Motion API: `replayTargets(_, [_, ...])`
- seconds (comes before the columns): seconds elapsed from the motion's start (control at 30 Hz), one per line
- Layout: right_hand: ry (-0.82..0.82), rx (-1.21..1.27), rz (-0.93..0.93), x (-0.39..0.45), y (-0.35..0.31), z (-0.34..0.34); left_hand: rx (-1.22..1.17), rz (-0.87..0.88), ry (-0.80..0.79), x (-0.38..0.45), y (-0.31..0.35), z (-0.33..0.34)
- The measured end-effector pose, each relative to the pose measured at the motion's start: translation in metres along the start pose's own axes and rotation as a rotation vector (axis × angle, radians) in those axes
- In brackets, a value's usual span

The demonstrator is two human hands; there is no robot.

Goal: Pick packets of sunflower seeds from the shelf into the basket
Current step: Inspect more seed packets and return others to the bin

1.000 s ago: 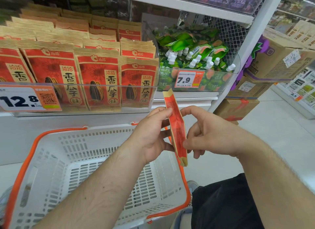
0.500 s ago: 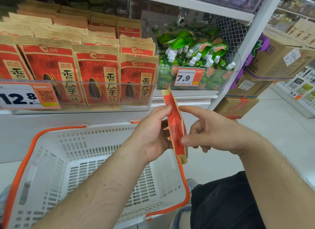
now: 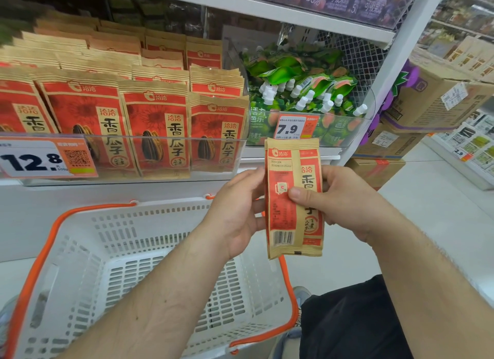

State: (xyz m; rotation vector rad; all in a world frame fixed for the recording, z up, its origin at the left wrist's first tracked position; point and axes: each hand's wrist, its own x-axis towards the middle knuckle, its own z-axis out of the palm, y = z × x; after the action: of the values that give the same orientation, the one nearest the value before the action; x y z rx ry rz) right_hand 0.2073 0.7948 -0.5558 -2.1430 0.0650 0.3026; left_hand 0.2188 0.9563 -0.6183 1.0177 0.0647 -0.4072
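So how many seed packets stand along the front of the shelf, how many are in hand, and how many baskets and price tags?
Front-row red-and-tan paper seed packets: 4
Held seed packet: 1
White plastic basket with orange rim: 1
Price tags: 2
Total: 8

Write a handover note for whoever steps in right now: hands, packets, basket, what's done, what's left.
Left hand: grips the left edge of the sunflower seed packet.
Right hand: holds its right side, thumb across the barcode face.
The packet is upright, above the right rim of the white basket, not inside it.
More packets on the shelf stand behind the clear front with the 12.8 tag.
Done: one packet pulled.
Left: drop it in; no packet shows in the basket yet.
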Motion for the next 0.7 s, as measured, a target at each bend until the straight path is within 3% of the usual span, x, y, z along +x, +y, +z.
replayTargets(0.23, [0.051,-0.008,-0.007,0.004,0.005,0.001,0.126,0.065,0.036,-0.004,0.001,-0.001])
replayTargets(0.47, [0.314,0.116,-0.043,0.011,0.005,0.0,0.13,0.052,0.034,-0.004,0.002,0.0])
replayTargets(0.7, [0.241,0.089,-0.006,0.009,0.004,-0.001,0.13,0.034,0.062,-0.005,0.003,0.0])
